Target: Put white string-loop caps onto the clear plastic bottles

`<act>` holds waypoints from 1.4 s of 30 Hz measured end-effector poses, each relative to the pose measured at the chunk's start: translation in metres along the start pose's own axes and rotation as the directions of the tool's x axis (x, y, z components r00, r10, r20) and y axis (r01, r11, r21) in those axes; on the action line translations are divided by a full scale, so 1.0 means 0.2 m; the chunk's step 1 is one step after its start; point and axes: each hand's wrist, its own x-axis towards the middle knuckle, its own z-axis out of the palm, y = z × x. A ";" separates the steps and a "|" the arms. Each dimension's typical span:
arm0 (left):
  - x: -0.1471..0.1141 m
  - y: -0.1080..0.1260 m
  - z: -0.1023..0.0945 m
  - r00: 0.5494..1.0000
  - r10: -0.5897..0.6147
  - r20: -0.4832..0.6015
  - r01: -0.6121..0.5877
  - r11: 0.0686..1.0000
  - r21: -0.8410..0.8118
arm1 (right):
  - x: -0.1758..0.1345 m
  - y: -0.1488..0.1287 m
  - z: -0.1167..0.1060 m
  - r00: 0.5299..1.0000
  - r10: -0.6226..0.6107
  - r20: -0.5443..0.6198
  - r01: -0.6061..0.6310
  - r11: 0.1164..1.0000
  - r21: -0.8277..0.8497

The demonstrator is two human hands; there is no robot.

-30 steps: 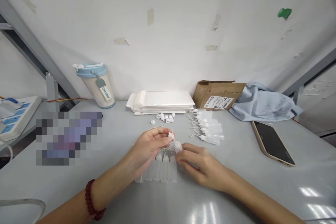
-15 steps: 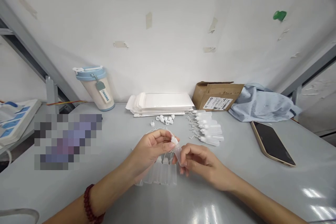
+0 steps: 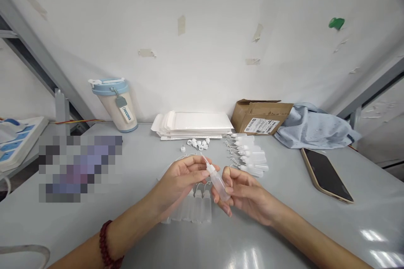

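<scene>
Between my hands, over the middle of the table, is a translucent plastic dropper bottle (image 3: 219, 184) with a thin tip pointing up and to the left. My left hand (image 3: 186, 178) pinches it at the white neck. Lower down, the thumb and fingers of my right hand (image 3: 244, 191) hold its body. Just below my left hand lies a row of similar bottles (image 3: 197, 208), partly covered by that hand. To the right, several more bottles (image 3: 252, 155) with thin curved tips lie in a column. Small white caps (image 3: 200, 145) are scattered beyond my hands.
White envelopes (image 3: 202, 122) are stacked against the wall, next to a cardboard box (image 3: 263, 115) and a light blue cloth (image 3: 312, 128). A phone (image 3: 326, 174) lies at right. On the left stand a tumbler (image 3: 115, 107), a blurred-out item (image 3: 88, 168) and a power strip (image 3: 23, 143).
My right fingers have shifted their hold on the dropper bottle and opened somewhat, so more of its body shows. My left hand stays at the neck.
</scene>
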 end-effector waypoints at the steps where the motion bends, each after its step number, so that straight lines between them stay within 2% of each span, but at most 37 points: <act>1: 0.00 0.00 0.00 1.000 0.006 0.002 -0.006 1.000 0.010 | 0.00 0.00 0.00 1.000 0.004 -0.011 -0.004 1.000 -0.011; 9: 0.02 -0.04 -0.02 0.991 0.019 -0.130 -0.005 0.994 0.106 | 0.01 -0.01 0.00 0.999 0.033 0.002 -0.033 0.999 -0.005; 21: 0.01 0.00 -0.03 0.993 0.087 -0.083 -0.064 0.967 0.247 | -0.01 -0.03 0.01 0.990 0.137 -0.032 -0.132 0.983 0.130; 31: -0.01 -0.02 -0.01 0.967 0.251 -0.050 -0.194 0.848 0.494 | -0.01 -0.03 0.00 0.968 0.203 -0.150 -0.188 0.976 0.107; 34: -0.01 -0.02 -0.01 0.977 0.208 -0.040 -0.170 0.884 0.435 | -0.01 -0.03 0.00 0.969 0.194 -0.151 -0.181 0.979 0.094; 37: -0.01 -0.02 -0.01 0.992 0.121 -0.043 -0.097 0.922 0.375 | -0.01 -0.03 0.00 0.966 0.202 -0.161 -0.193 0.978 0.074; 42: -0.01 -0.02 0.01 0.996 0.048 -0.069 -0.015 0.906 0.423 | -0.01 -0.02 0.00 0.971 0.171 -0.166 -0.175 0.984 -0.013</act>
